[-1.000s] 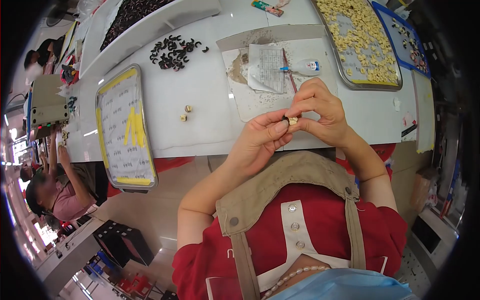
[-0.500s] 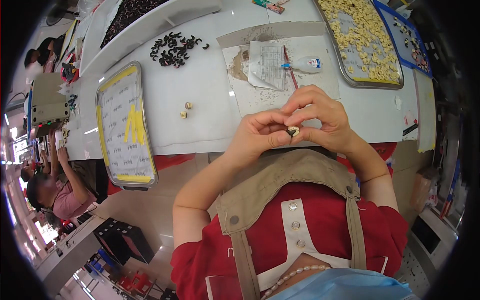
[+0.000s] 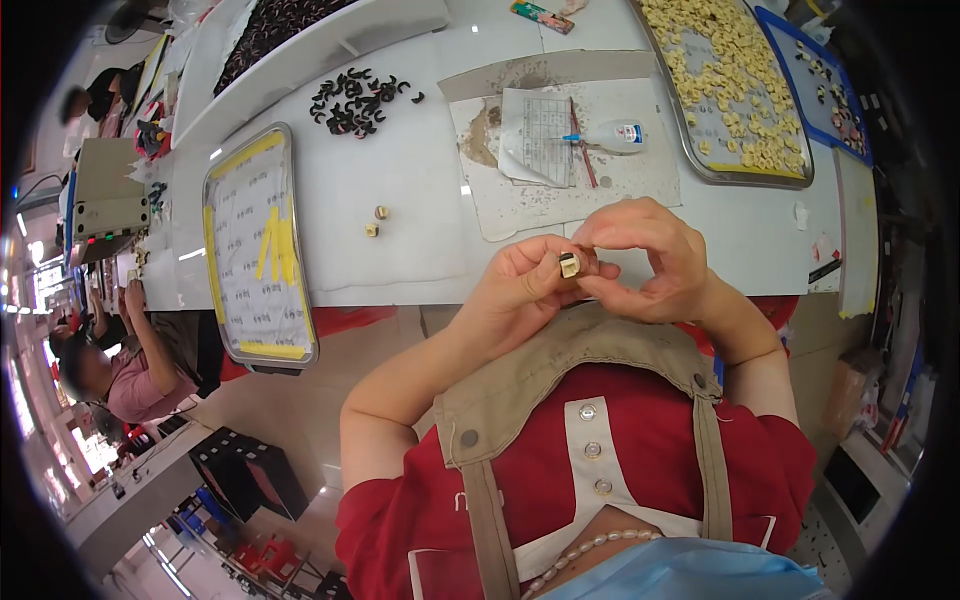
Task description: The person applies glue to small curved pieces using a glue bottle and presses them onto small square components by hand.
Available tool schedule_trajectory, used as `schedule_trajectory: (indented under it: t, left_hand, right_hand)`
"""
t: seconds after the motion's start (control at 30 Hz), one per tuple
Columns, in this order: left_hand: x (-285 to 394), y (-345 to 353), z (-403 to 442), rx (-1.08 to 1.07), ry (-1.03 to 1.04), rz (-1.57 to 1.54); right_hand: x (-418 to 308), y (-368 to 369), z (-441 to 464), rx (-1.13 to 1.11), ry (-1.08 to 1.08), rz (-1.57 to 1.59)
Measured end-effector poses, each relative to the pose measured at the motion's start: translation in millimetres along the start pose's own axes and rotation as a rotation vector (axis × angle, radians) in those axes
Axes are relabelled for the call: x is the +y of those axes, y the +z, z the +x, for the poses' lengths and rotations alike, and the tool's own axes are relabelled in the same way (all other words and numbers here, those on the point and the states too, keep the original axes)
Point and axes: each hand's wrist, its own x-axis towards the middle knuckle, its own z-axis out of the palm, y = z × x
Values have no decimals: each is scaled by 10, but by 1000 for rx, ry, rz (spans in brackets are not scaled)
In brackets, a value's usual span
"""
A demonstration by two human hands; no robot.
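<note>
My left hand (image 3: 515, 285) pinches a small cream-coloured piece with a black part (image 3: 569, 264) between thumb and fingers. Close beside it, my right hand (image 3: 655, 260) is curved, its thumb and forefinger apart around the piece's right side. Whether a right fingertip touches the piece is hard to make out. Two similar small cream pieces (image 3: 372, 230) lie on the white table (image 3: 420, 180) to the left. Beyond my hands, a glue bottle with a blue tip (image 3: 612, 137) rests on a printed sheet (image 3: 530, 140), beside a thin dark red stick (image 3: 583, 150).
A pile of black curved pieces (image 3: 352, 103) lies at the back. A paper-lined metal tray (image 3: 215, 260) stands left; another tray (image 3: 690, 140) holds many cream pieces at right, beside a blue tray (image 3: 862, 140). A person in a pink top (image 3: 150, 385) sits at far left.
The left hand has turned the piece, so its pale open side now faces up. My right thumb and forefinger have spread apart and drawn back slightly from it.
</note>
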Motion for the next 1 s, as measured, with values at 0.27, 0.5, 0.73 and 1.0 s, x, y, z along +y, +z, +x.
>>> schedule_trajectory:
  t: [0.27,0.5,0.73,1.0]
  left_hand:
    - [-18,-62,-27,6,-7,-9]
    - [-3,-115,-52,-7,41,-2]
    - [54,-131,-90,11,58,-14]
    - [211,-170,-245,79,147,-14]
  right_hand:
    - [24,37,16,-53,-15,-60]
    - [10,42,75,-160,8,-57]
    - [32,190,158,-60,4,-81]
    - [115,420,239,-121,5,-43]
